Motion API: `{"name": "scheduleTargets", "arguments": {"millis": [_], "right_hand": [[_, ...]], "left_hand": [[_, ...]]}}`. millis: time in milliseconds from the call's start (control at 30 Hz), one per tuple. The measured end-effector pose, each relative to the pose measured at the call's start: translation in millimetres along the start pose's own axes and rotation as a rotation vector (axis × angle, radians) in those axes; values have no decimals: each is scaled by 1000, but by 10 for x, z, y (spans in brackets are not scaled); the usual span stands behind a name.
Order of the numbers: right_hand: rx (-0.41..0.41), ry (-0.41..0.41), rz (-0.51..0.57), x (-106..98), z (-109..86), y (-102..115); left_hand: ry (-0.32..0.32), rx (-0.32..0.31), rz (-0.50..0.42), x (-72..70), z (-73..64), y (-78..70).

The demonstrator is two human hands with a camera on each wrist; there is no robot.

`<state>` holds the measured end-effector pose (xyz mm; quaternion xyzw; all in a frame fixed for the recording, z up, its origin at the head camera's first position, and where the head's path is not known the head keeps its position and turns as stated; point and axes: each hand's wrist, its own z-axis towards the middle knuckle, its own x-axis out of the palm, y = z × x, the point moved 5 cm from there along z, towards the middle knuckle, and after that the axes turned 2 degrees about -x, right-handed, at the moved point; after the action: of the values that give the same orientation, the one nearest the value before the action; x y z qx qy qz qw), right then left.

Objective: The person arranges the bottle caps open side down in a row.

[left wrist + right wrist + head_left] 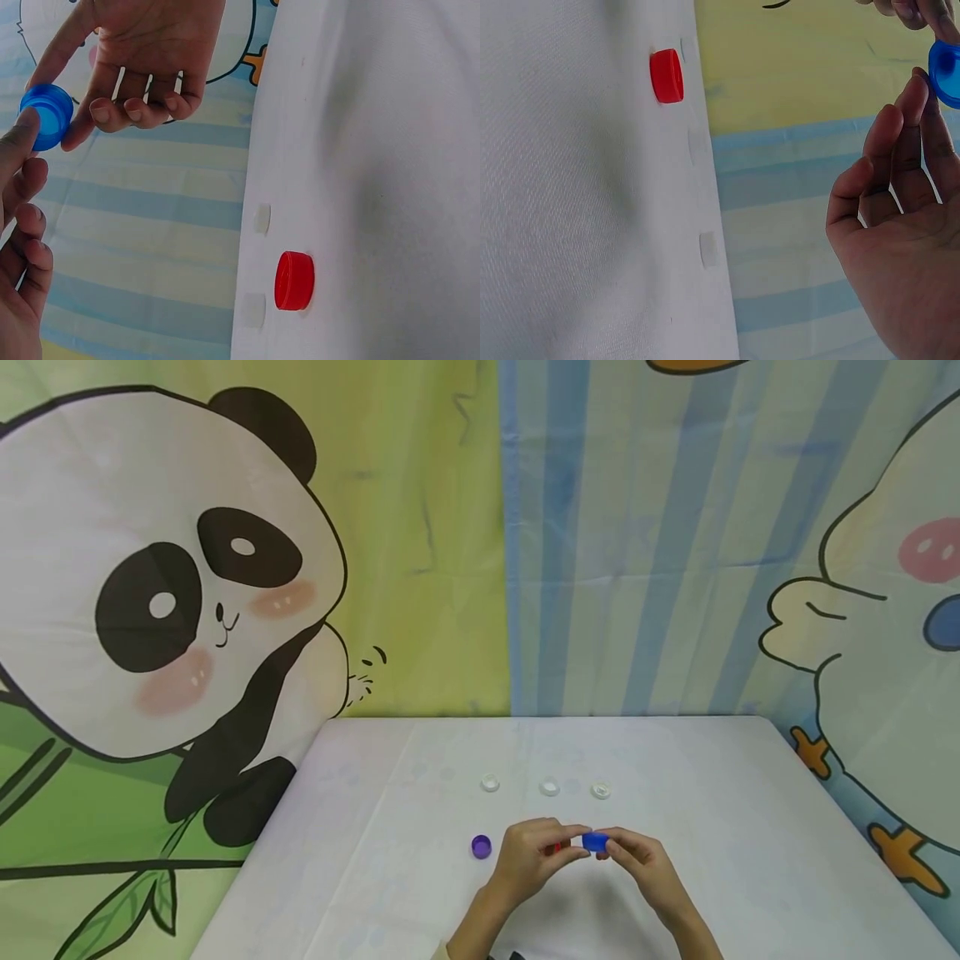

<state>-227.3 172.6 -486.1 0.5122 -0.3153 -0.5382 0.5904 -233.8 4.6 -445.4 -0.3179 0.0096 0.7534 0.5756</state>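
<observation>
A blue bottle cap (595, 842) is held above the white table between both hands. From its left side my left hand (528, 860) pinches it, and in the left wrist view the left thumb lies across the cap's open face. My right hand (647, 870) grips the right side between thumb and index finger, its other fingers loosely bent in the left wrist view. A red bottle cap (294, 281) stands on the table beyond the hands; in the head view my left fingers partly hide it.
A purple cap (481, 847) lies left of my left hand. Farther back, three white caps stand in a row: a left one (490, 783), a middle one (549, 787) and a right one (600, 790). Behind the table (405, 893) hang printed curtains (427, 527).
</observation>
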Motion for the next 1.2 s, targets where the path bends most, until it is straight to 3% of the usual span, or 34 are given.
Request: {"name": "scheduleTargets", "arguments": {"millis": [467,667,867,1200], "right_hand": [[8,-18,54,-7,-9,-40],[-98,-43,-7,-15,-12,6],[-193,-62,-53,-28,-1,33],[-210,-53,-51,-34,-5,16]], "left_hand": [[27,-57,-40,64,-66,68],[37,-106,-54,92,-84,110],[31,-111,-50,94,-90,113],[9,-121,-47,94,-90,109]]}}
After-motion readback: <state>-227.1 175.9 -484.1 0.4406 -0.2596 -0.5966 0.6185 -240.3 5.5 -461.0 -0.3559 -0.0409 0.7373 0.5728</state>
